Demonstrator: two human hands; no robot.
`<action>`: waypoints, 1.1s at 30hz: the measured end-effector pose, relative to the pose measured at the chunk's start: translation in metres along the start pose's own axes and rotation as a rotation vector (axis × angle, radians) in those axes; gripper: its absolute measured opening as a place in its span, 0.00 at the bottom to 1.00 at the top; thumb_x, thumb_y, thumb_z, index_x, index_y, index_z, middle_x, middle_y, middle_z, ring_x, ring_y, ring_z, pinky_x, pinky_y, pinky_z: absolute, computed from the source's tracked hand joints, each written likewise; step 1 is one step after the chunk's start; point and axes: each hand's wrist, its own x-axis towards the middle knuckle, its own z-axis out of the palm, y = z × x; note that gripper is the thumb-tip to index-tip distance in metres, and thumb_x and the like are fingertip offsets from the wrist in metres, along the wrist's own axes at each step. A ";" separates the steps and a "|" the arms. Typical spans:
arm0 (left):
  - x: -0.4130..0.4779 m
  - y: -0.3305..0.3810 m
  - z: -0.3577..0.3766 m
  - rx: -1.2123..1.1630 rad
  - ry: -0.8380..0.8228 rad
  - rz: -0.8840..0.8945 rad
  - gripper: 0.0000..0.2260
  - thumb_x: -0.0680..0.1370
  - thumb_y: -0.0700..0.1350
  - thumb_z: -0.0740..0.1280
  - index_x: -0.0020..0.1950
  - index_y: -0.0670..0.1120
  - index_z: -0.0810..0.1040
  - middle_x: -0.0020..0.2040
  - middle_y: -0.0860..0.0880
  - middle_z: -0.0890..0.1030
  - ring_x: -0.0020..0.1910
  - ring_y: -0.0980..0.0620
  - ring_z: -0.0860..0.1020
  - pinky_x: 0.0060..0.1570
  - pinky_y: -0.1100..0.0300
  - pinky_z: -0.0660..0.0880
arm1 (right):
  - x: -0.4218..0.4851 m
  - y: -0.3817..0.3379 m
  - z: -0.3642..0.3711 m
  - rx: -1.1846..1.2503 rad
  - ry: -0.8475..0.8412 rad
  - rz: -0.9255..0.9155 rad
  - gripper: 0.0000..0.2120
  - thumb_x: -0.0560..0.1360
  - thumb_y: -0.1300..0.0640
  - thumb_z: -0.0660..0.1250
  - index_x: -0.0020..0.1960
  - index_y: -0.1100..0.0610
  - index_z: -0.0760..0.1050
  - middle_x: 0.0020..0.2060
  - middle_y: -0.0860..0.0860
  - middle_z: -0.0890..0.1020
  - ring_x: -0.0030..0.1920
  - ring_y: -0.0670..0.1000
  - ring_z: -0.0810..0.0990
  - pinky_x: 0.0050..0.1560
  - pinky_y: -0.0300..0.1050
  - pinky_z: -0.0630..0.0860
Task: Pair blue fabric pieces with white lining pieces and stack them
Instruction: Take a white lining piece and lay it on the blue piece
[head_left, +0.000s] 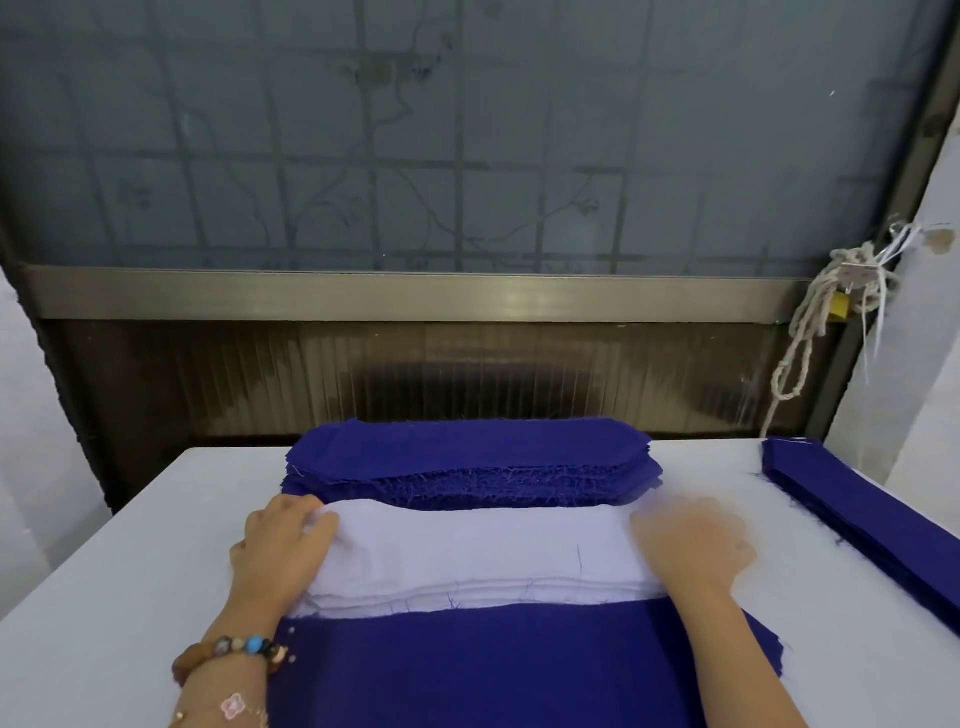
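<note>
A: Findings, left to right?
B: Left hand (280, 551) fingers grasp the white lining pile (478, 556) at nine o'clock. The pile lies on a blue piece (493, 670), mid-tabletop (130, 545). Right hand (691, 545) at three o'clock is blurred, so I cannot tell its grip.
A: Risk?
B: Frayed layers may lift together, causing mispairing.

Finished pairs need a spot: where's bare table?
Widest bare table lies left of the left hand and far blue stack. A narrower wedge runs between the right hand and the blue strip stack. Centre is crowded: white lining pile, near blue piece.
</note>
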 end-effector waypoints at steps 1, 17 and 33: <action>-0.001 0.001 0.000 0.002 -0.009 -0.035 0.06 0.78 0.49 0.61 0.43 0.49 0.73 0.55 0.49 0.74 0.53 0.47 0.69 0.55 0.48 0.68 | 0.000 0.000 0.001 -0.004 0.020 0.000 0.19 0.76 0.45 0.60 0.60 0.54 0.76 0.61 0.53 0.73 0.65 0.58 0.65 0.64 0.54 0.63; -0.007 0.008 -0.009 -0.312 0.251 -0.114 0.12 0.78 0.52 0.66 0.48 0.43 0.76 0.45 0.43 0.80 0.44 0.45 0.77 0.45 0.52 0.74 | -0.003 -0.001 0.006 0.036 0.169 -0.025 0.17 0.77 0.49 0.60 0.61 0.56 0.74 0.54 0.55 0.77 0.56 0.56 0.70 0.55 0.51 0.65; -0.006 0.009 -0.010 -0.523 0.441 -0.043 0.07 0.82 0.39 0.60 0.54 0.38 0.75 0.48 0.45 0.76 0.48 0.48 0.73 0.50 0.55 0.69 | 0.000 -0.006 0.008 0.816 0.283 -0.099 0.02 0.79 0.59 0.61 0.48 0.56 0.72 0.38 0.53 0.77 0.35 0.45 0.72 0.35 0.35 0.66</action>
